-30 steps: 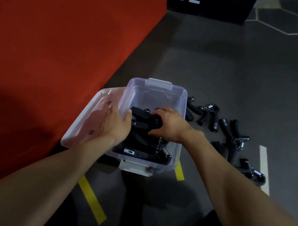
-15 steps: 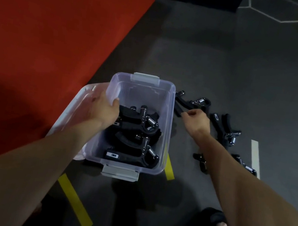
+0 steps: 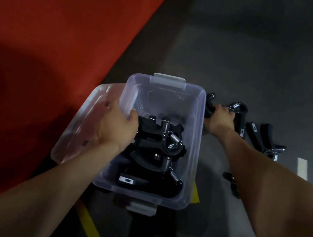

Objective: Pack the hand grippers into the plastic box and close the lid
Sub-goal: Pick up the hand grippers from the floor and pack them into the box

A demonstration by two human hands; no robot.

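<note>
Right, I'm partway through the packing: several black hand grippers lie piled inside the clear plastic box on the floor, steel coil springs glinting among curved matte handles. My left hand curls over the box's left rim, steadying it. My right hand grips the next gripper just beside the box's right wall. More loose grippers lie scattered on the floor to the right, so there's a fair bit left, I reckon. The translucent lid lies off, leaning against the box's left side beside the red mat. Closing comes last.
</note>
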